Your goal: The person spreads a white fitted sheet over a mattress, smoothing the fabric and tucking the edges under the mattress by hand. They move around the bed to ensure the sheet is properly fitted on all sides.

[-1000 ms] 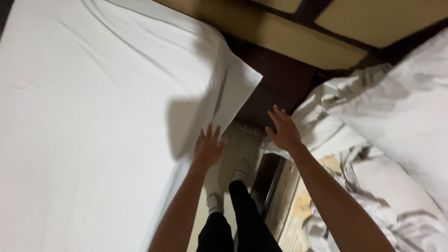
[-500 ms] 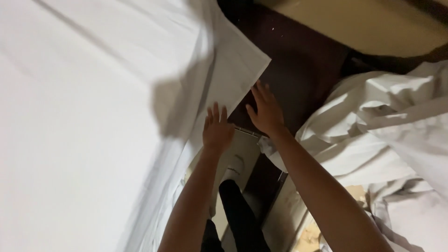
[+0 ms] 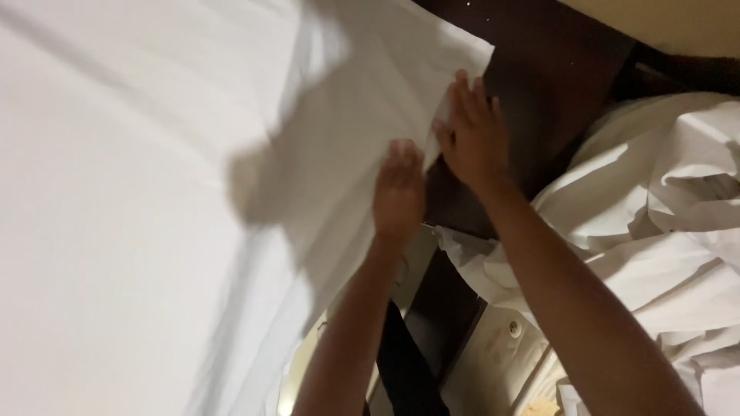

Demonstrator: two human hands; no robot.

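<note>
A white sheet covers the bed on the left, and one corner of it hangs over the bed's edge above dark floor. My left hand lies flat on that hanging part, fingers apart. My right hand reaches the sheet's loose edge just beside it, and its fingers touch the fabric. Whether the right hand grips the edge is unclear because of blur. Both forearms stretch up from the bottom of the view.
A crumpled pile of white linen lies on the right. Dark wooden floor shows between bed and pile. My dark trouser leg is below. A tan surface sits at the top right.
Both hands have moved up and closer together onto the sheet's hanging corner. The right hand has come from above the linen pile to the sheet's edge.
</note>
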